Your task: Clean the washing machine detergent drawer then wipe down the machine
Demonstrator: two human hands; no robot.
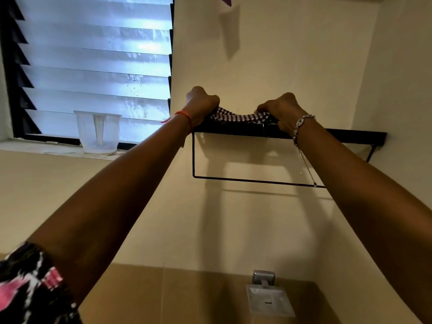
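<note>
Head view: left hand [202,102] and right hand [281,111] grip checkered cloth [238,117] atop black shelf [350,134].

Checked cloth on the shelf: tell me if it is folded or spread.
Spread: the checked cloth runs as one band between the left hand and right hand, each gripping an end, along the black shelf.

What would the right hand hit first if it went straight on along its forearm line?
Likely the cream wall just above the black shelf; the right hand grips the checked cloth there. Depth is unclear.
</note>
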